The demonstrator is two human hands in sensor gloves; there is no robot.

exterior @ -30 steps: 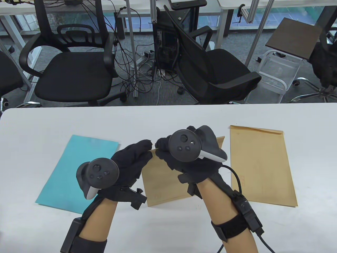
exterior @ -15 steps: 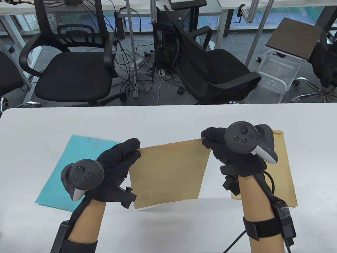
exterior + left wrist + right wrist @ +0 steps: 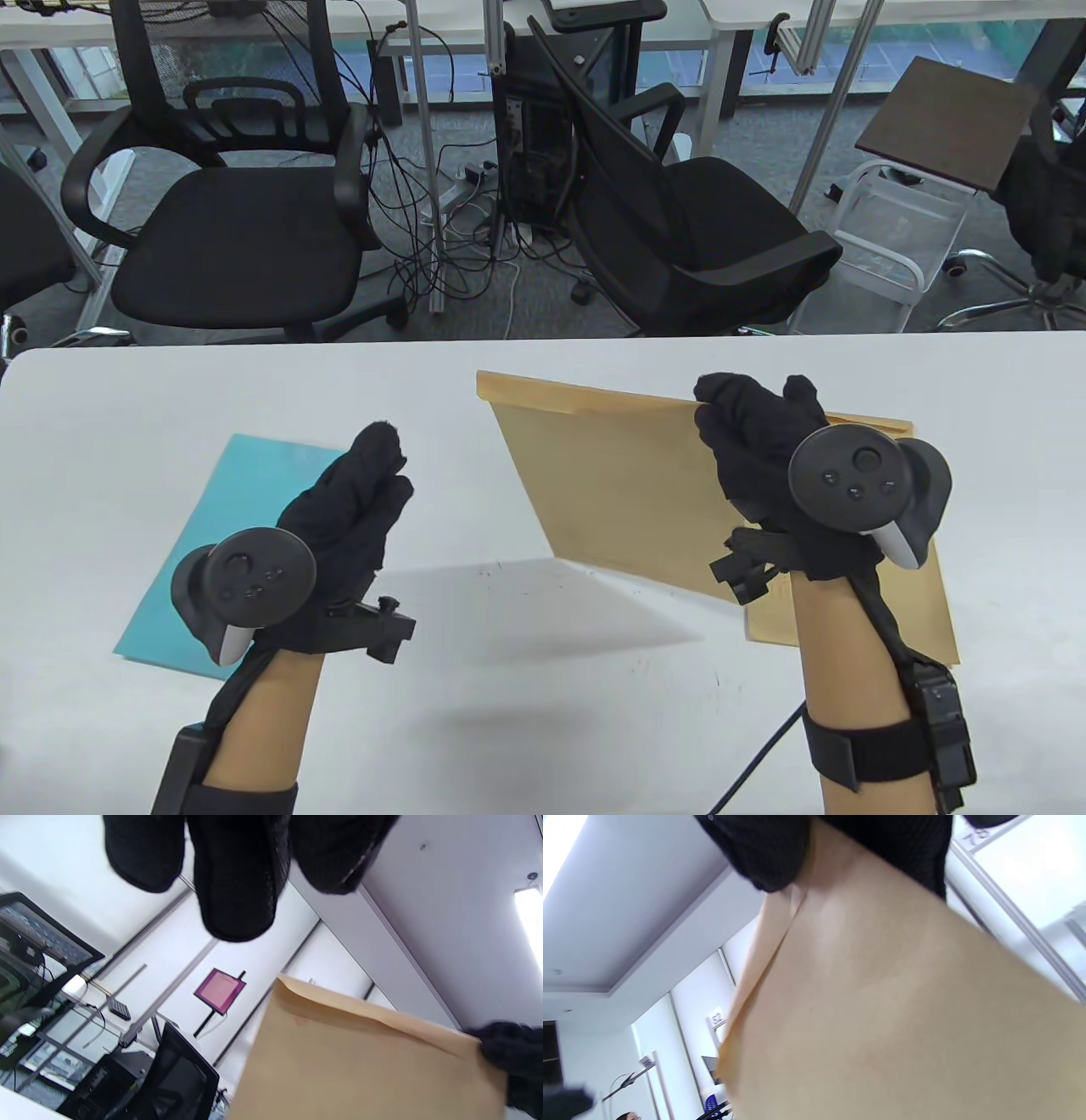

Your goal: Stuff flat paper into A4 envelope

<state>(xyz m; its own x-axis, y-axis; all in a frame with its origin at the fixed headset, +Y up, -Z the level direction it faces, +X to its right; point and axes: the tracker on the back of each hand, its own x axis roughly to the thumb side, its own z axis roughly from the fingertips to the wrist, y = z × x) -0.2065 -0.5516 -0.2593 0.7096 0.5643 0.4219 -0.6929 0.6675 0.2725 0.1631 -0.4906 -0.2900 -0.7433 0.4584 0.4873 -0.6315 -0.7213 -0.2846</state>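
Envelope (image 3: pixel 619 484) held aloft, pinched by right hand (image 3: pixel 764 450); left hand (image 3: pixel 348 518) released, fingers loose. Next, likely: fetching the blue paper (image 3: pixel 212 543).

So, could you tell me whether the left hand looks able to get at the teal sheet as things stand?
Probably yes: the left hand grips nothing and hovers right over the teal sheet, which lies uncovered on the table; the lifted envelope is off in the right hand.

Bright, even overhead light is falling on the white table (image 3: pixel 543 730), and a soft shadow is lying just beneath the lifted envelope (image 3: pixel 628 492). A ceiling lamp (image 3: pixel 529 921) is glaring above it in the left wrist view, while the envelope is blurring close to the lens in the right wrist view.
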